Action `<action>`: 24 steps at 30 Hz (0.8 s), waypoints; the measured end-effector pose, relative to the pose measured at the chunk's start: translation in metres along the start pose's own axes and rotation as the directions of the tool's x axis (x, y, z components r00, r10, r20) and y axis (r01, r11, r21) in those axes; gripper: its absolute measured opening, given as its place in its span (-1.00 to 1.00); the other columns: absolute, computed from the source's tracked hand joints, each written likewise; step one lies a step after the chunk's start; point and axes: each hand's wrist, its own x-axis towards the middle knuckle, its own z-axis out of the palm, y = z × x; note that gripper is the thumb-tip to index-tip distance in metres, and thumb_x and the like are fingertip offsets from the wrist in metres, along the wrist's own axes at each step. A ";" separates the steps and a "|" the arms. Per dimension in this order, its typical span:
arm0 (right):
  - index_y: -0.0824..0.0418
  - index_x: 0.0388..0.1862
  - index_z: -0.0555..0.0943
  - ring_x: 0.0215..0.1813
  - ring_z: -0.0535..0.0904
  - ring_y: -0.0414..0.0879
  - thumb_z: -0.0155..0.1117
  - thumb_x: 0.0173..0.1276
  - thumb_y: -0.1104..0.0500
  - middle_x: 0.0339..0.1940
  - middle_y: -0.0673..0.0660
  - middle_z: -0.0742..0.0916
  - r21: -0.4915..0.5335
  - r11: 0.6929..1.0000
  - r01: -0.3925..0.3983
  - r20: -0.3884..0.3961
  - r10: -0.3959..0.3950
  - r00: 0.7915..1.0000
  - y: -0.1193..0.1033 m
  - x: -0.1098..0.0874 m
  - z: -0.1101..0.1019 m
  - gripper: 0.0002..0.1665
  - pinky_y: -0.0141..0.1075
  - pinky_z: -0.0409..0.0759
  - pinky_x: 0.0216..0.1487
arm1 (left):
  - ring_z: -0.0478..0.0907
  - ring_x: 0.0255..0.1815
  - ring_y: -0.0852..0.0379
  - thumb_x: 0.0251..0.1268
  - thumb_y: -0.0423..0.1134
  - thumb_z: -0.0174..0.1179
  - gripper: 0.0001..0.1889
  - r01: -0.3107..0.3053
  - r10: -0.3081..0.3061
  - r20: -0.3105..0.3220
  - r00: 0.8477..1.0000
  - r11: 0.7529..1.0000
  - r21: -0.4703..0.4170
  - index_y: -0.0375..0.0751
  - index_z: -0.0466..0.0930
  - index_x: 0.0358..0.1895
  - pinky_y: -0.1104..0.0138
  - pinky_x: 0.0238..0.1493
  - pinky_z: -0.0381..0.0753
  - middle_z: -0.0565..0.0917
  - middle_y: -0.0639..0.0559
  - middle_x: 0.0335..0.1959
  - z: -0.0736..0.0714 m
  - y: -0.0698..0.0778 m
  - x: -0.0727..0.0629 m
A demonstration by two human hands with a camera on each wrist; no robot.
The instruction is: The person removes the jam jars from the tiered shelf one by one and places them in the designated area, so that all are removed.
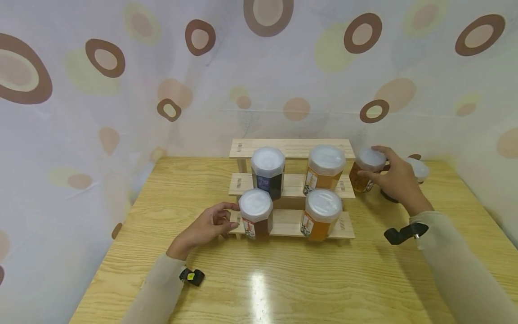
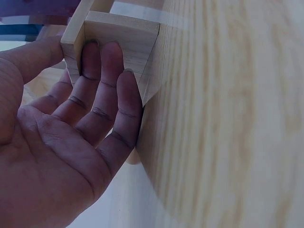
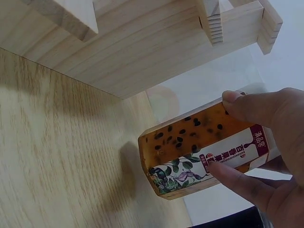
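Observation:
A three-tier wooden rack (image 1: 291, 218) stands on the table. My left hand (image 1: 206, 229) holds the left end of its lowest shelf, the thumb on the board (image 2: 71, 45) and the fingers curled at the end piece. With thumb and fingers, my right hand (image 1: 398, 180) grips a passion fruit jar (image 3: 190, 137) near its white lid, just right of the rack. Amber contents with dark seeds show through its wall, and the jar tilts above the tabletop in the right wrist view.
On the middle shelf are a dark jar (image 1: 269, 173) and an orange jar (image 1: 325, 168). A reddish-brown jar (image 1: 259, 216) and another orange jar (image 1: 322, 216) stand on the lowest shelf. Behind my right hand is another white-lidded jar (image 1: 419, 169). A patterned curtain (image 1: 210, 90) hangs behind the table.

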 end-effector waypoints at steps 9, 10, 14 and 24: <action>0.25 0.56 0.27 0.02 0.65 0.47 0.55 0.33 -0.03 0.29 0.59 0.52 -0.002 1.000 -0.011 0.002 0.011 1.000 0.006 -0.001 0.006 -0.03 0.25 0.60 -0.09 | 0.62 -0.36 -0.04 0.47 -0.43 0.24 -0.53 0.001 -0.001 -0.003 1.000 1.000 0.002 -0.36 0.41 0.38 0.16 -0.31 0.76 0.55 -0.11 -0.34 -0.001 -0.001 0.000; 0.25 0.56 0.27 0.02 0.64 0.48 0.54 0.34 -0.03 0.30 0.59 0.51 0.000 1.000 -0.014 0.006 0.014 1.000 0.007 -0.002 0.006 -0.03 0.27 0.60 -0.08 | 0.63 -0.36 -0.04 0.47 -0.43 0.24 -0.53 0.004 -0.004 -0.004 1.000 1.000 0.000 -0.36 0.41 0.38 0.16 -0.31 0.76 0.56 -0.11 -0.34 0.000 -0.001 0.000; 0.26 0.57 0.26 0.04 0.63 0.49 0.53 0.35 -0.03 0.31 0.59 0.50 0.005 1.000 -0.015 0.014 0.015 1.000 0.010 -0.003 0.009 -0.03 0.28 0.61 -0.06 | 0.63 -0.35 -0.05 0.46 -0.43 0.24 -0.53 0.005 -0.005 -0.004 1.000 1.000 0.000 -0.37 0.41 0.38 0.16 -0.31 0.76 0.57 -0.11 -0.33 0.000 -0.001 0.000; 0.30 0.52 0.31 -0.03 0.66 0.47 0.57 0.32 -0.01 0.25 0.59 0.55 0.001 1.000 0.007 -0.010 -0.007 1.000 0.014 -0.006 0.012 -0.04 0.09 0.63 -0.20 | 0.63 -0.36 -0.02 0.47 -0.43 0.23 -0.53 -0.002 0.002 0.001 1.000 1.000 0.002 -0.38 0.40 0.38 0.17 -0.32 0.76 0.56 -0.10 -0.33 -0.001 -0.001 0.001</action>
